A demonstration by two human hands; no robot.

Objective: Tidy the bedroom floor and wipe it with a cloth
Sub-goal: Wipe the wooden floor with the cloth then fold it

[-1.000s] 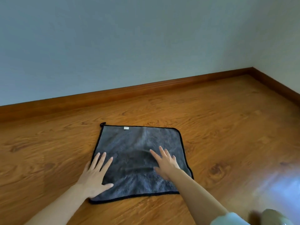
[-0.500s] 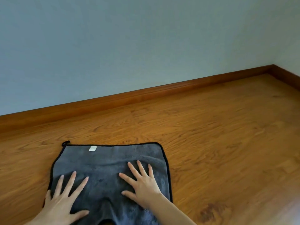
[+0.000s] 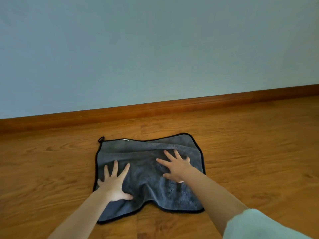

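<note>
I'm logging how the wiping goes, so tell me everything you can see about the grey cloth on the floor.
The grey cloth looks like plush microfibre, roughly square, with black edging, a small black loop at its far left corner and a tiny pale tag on the far edge. It lies spread on the wooden floor near the skirting board, rumpled, with a fold ridge across the far part. The left hand and right hand press on it with fingers spread.

Both arms outstretched, left hand (image 3: 115, 184) and right hand (image 3: 176, 166) flat, fingers spread

Single head-worn view, low and close above the floor (image 3: 241, 161), facing forward and down toward the wall (image 3: 155, 49) at 12 o'clock.
</note>
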